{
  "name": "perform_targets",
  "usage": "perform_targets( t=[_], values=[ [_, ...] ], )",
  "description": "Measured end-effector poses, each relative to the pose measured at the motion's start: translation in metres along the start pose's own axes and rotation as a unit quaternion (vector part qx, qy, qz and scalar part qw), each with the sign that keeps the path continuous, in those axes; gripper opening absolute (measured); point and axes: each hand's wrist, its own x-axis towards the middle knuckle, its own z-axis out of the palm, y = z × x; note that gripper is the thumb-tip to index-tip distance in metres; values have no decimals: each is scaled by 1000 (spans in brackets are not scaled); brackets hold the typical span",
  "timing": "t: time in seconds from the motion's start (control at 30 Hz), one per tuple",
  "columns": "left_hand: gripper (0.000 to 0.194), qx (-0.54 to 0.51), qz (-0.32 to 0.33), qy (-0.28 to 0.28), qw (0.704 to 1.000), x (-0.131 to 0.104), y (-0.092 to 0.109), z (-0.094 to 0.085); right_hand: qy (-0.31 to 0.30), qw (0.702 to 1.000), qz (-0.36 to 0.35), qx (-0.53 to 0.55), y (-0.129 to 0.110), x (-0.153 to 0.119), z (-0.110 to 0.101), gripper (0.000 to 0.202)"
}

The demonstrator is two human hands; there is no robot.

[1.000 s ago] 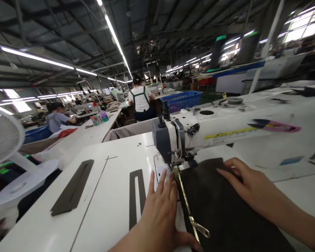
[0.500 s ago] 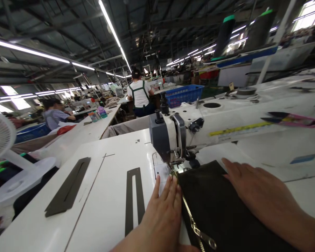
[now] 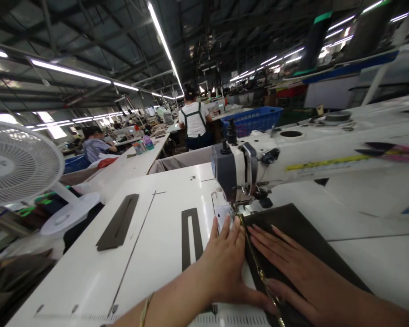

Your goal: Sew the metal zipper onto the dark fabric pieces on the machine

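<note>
A dark olive fabric piece [image 3: 291,219] lies on the machine bed, its gold-toothed zipper [image 3: 253,256] running along the left edge up to the presser foot of the sewing machine [image 3: 230,170]. My left hand [image 3: 225,261] rests flat beside the zipper, fingers stretched out close to the needle area, its thumb reaching across toward the zipper's lower part. Flat on the fabric, just right of the zipper, lies my right hand [image 3: 293,268] with fingers extended. Its thumb touches near the zipper. The zipper pull is blurred and partly covered.
Left of my hand lies a slotted olive strip [image 3: 186,236]; farther left is another dark piece [image 3: 118,222] with a slit. A white fan [image 3: 20,163] stands at the left edge. Pink-handled snips [image 3: 391,151] rest on the machine arm. Co-workers sit beyond, near a blue basket [image 3: 255,119].
My right hand has moved left, from the fabric's far edge to alongside the zipper. My left thumb now reaches toward the zipper. The camera has turned left, bringing more of the fan into view.
</note>
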Motion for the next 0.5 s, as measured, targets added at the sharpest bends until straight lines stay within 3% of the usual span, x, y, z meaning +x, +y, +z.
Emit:
perform_targets(
  t=[0.07,0.17,0.23,0.3,0.4,0.5],
  values=[
    [116,-1,-1,6,1000,-9,-6,-7,-11,1000,0,-6,1,0,1,71],
    [116,33,-58,45,997,-40,-23,-15,-27,1000,10,7,3,-1,6,64],
    [120,80,-86,67,991,-69,-36,-11,-35,999,20,25,4,0,8,58],
    [126,130,-54,52,989,-96,-47,3,-40,997,39,45,3,3,7,56],
    [94,244,14,82,966,-122,-51,28,-33,993,101,60,-6,10,7,53],
    [65,336,43,113,934,-131,-47,42,-6,987,153,57,-16,15,8,51]
  ],
)
